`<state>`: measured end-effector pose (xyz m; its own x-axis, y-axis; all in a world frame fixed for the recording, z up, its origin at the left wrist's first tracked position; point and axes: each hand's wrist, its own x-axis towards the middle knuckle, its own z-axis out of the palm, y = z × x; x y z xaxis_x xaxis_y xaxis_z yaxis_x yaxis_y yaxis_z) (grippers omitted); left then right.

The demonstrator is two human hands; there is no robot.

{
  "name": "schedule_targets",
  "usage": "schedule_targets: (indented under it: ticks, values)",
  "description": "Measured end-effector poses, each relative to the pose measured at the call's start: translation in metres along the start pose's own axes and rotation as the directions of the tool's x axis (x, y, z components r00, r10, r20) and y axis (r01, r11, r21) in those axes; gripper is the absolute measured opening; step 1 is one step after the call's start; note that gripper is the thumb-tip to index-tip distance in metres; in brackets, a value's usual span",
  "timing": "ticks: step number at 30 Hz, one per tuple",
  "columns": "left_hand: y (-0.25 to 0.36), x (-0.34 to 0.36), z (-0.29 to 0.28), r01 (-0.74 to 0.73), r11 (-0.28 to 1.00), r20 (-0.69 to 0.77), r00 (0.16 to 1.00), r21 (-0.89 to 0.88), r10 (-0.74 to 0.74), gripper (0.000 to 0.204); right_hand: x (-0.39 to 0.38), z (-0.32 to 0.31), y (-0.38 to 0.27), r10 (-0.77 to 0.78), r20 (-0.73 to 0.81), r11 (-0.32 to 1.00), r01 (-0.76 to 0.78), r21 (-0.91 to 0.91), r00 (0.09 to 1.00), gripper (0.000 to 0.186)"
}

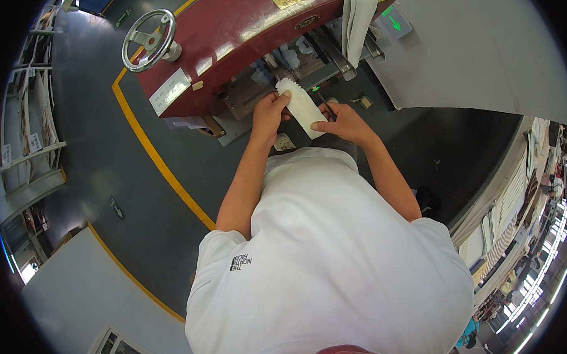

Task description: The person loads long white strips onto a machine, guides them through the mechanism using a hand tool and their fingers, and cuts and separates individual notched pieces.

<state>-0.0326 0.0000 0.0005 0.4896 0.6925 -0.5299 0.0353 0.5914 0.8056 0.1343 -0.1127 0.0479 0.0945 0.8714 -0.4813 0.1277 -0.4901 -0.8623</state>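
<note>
A cream-white flat piece [303, 109] with a scalloped far end is held between my hands, in front of the machine. My left hand [270, 116] is closed on its left edge near the scalloped end, thumb on top. At the near right corner, my right hand [346, 123] pinches the same piece, its thumb lying over the surface. A thin dark object shows by the fingers of my right hand; I cannot make out what it is or whether it is held. The undersides of both grips are hidden.
Beyond my hands stands a dark red machine [238, 35] with a chrome handwheel [149, 41] at its left. Long pale strips [359, 23] hang over a metal bar. A grey panel [475, 59] rises at the right, and racks [32, 118] line the far left.
</note>
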Motion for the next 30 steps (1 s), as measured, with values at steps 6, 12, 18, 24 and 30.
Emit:
schedule_targets:
  ticks: [6,12,18,24,30]
  values:
    - [0.003,-0.001,0.002,-0.015,1.000,-0.012,1.000,-0.014,0.015,0.019,-0.003,-0.001,0.000,-0.013,0.001,0.999,0.013,0.037,1.000,0.041]
    - [0.023,-0.014,0.008,-0.094,0.992,-0.009,0.996,-0.080,0.093,0.020,-0.005,-0.008,0.001,-0.028,0.103,0.999,0.027,0.019,0.994,0.035]
    - [0.088,-0.035,0.023,-0.267,0.960,0.053,0.961,-0.086,0.272,0.017,-0.016,-0.012,-0.002,0.043,0.198,0.981,-0.079,0.177,0.979,0.032]
    - [0.196,-0.048,0.025,-0.602,0.798,0.038,0.798,0.023,0.601,0.016,-0.027,-0.013,0.004,-0.096,0.157,0.988,0.075,0.132,0.983,0.028]
    - [0.268,-0.011,0.028,-0.739,0.647,0.029,0.662,0.189,0.749,0.020,-0.051,-0.052,-0.019,-0.045,0.068,0.968,0.026,0.250,0.997,0.023]
